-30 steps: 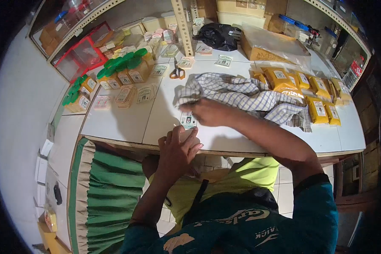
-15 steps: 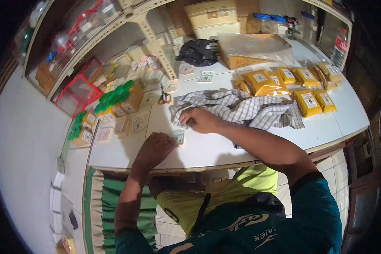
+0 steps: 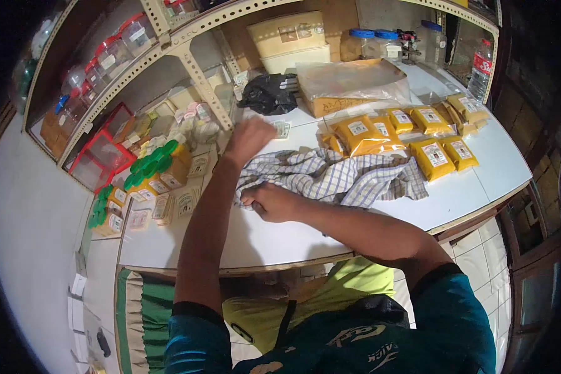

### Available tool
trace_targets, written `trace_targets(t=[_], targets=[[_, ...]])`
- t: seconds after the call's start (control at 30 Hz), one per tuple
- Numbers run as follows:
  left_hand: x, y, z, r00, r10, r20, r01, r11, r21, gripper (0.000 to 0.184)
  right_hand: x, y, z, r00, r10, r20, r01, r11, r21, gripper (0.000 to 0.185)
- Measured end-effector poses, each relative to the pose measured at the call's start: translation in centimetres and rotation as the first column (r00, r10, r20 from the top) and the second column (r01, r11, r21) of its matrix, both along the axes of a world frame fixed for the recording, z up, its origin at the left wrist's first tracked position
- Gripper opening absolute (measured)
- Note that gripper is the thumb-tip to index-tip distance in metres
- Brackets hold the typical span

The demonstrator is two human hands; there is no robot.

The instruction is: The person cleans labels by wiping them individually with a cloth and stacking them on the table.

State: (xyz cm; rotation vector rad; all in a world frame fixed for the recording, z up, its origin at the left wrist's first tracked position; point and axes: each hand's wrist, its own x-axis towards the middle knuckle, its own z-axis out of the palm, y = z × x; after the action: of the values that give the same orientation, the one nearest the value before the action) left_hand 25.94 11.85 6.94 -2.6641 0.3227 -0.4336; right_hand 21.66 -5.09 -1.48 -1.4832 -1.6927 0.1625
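My left hand [image 3: 252, 138] reaches to the back of the table, beside a small stack of printed labels [image 3: 281, 129]. Its fingers are blurred and partly hidden, so what it holds, if anything, does not show. My right hand [image 3: 272, 202] is closed at the near left edge of a crumpled checked cloth [image 3: 327, 174]; whatever lies within its fingers is hidden. More label stacks [image 3: 185, 202] lie left of my left forearm, near the green-lidded jars [image 3: 152, 167].
Yellow-orange labelled packets [image 3: 361, 134] lie at the right, behind the cloth. An open cardboard box [image 3: 355, 87] and a black plastic bag [image 3: 268, 93] stand at the back. A metal shelf frame [image 3: 199, 81] rises at the left; a bottle [image 3: 481, 71] stands far right.
My left hand has moved from the table's front to the back. The label stack that was beside it no longer shows there. My right hand stays by the cloth; the view has shifted.
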Motion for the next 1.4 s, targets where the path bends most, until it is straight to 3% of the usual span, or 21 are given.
trace_targets(t=[0.03, 0.1, 0.13, 0.2, 0.27, 0.33, 0.4, 0.47, 0.57, 0.67, 0.8, 0.9, 1.0, 1.07, 1.17, 1.23, 1.27, 1.33, 1.4], targets=[[0.3, 0.4, -0.9, 1.0, -0.007, 0.0, 0.007, 1.0, 0.002, 0.016, -0.1, -0.2, 0.0, 1.0, -0.003, 0.0, 0.003, 1.0, 0.022, 0.03], [-1.7, 1.6, -2.7, 0.953, -0.248, 0.175, 0.295, 0.893, -0.34, 0.018, -0.3, -1.2, 0.8, 1.0, -0.028, -0.011, 0.028, 0.999, -0.037, 0.032], [-2.8, 2.5, -3.0, 0.956, -0.25, 0.152, 0.288, 0.894, -0.343, 0.018, -0.5, -1.6, 1.6, 0.999, -0.029, -0.033, 0.028, 0.999, -0.034, 0.032], [-6.3, 3.9, -2.2, 0.984, -0.065, 0.168, 0.149, 0.819, -0.554, 0.026, -0.6, -1.9, 2.1, 0.997, -0.058, 0.044, 0.062, 0.995, -0.076, 0.034], [-10.7, 5.4, -0.7, 0.995, 0.023, 0.092, 0.035, 0.814, -0.579, 0.027, -0.5, -1.7, 2.4, 1.0, -0.026, -0.014, 0.025, 0.996, -0.08, 0.037], [-16.5, 7.6, -0.7, 0.99, 0.138, 0.021, -0.098, 0.799, -0.593, 0.029, -0.6, -1.9, 3.9, 0.989, -0.025, 0.144, 0.076, 0.931, -0.358, 0.037], [-22.1, 9.1, -1.4, 0.935, 0.355, -0.023, -0.315, 0.795, -0.518, 0.033, -0.5, -0.6, 1.9, 0.997, -0.043, 0.071, 0.052, 0.991, -0.127, 0.036], [-25.8, 9.2, -2.5, 0.912, 0.409, -0.037, -0.371, 0.782, -0.5, 0.037, -0.2, -0.4, 0.6, 0.999, -0.045, 0.008, 0.046, 0.998, -0.045, 0.04], [-28.0, 8.5, -4.6, 0.875, 0.478, -0.068, -0.421, 0.685, -0.595, 0.032, -0.1, -0.1, 0.4, 1.0, -0.016, 0.008, 0.016, 0.997, -0.081, 0.037], [-28.4, 8.7, -5.6, 0.874, 0.485, 0.031, -0.367, 0.7, -0.613, 0.023, 0.0, 0.1, 0.5, 0.999, 0.012, -0.033, -0.014, 0.998, -0.056, 0.032], [-28.2, 9.6, -5.5, 0.86, 0.51, 0.033, -0.379, 0.68, -0.628, 0.015, -0.4, -0.7, 1.3, 1.0, 0.007, -0.01, -0.008, 0.997, -0.072, 0.03], [-28.4, 9.1, -4.5, 0.882, 0.466, 0.066, -0.348, 0.741, -0.574, 0.013, -0.4, -0.8, 1.4, 1.0, -0.01, -0.023, 0.008, 0.996, -0.088, 0.029], [-28.3, 7.1, -3.1, 0.831, 0.519, 0.202, -0.317, 0.739, -0.594, 0.011, -0.1, -0.2, 0.7, 1.0, 0.004, -0.008, -0.004, 0.999, -0.039, 0.028], [-28.4, 5.5, -2.7, 0.782, 0.508, 0.36, -0.283, 0.806, -0.52, 0.01, 0.1, 0.0, 0.6, 1.0, 0.006, -0.017, -0.006, 1.0, -0.011, 0.029], [-28.4, -0.2, -1.8, 0.775, 0.462, 0.43, -0.239, 0.845, -0.478, 0.011, 0.6, 0.2, 0.8, 0.999, -0.04, -0.004, 0.04, 0.999, -0.023, 0.028], [-28.3, -4.1, -2.6, 0.841, 0.424, 0.337, -0.219, 0.835, -0.504, 0.012, 1.4, 0.8, 0.3, 0.985, -0.156, -0.072, 0.17, 0.945, 0.279, 0.025], [-28.2, -6.0, -3.6, 0.882, 0.366, 0.297, -0.183, 0.847, -0.5, 0.013, 1.9, 0.7, 0.8, 0.985, -0.16, -0.068, 0.172, 0.946, 0.273, 0.025], [-27.7, -8.9, -5.3, 0.912, 0.312, 0.265, -0.143, 0.849, -0.509, 0.014, 2.6, 0.2, 2.6, 0.848, -0.147, -0.509, 0.26, 0.953, 0.158, 0.021], [-26.8, -10.5, -6.7, 0.978, 0.199, 0.053, -0.087, 0.632, -0.77, 0.016, 2.2, 0.1, 3.5, 0.833, -0.133, -0.538, 0.267, 0.947, 0.179, 0.024]])
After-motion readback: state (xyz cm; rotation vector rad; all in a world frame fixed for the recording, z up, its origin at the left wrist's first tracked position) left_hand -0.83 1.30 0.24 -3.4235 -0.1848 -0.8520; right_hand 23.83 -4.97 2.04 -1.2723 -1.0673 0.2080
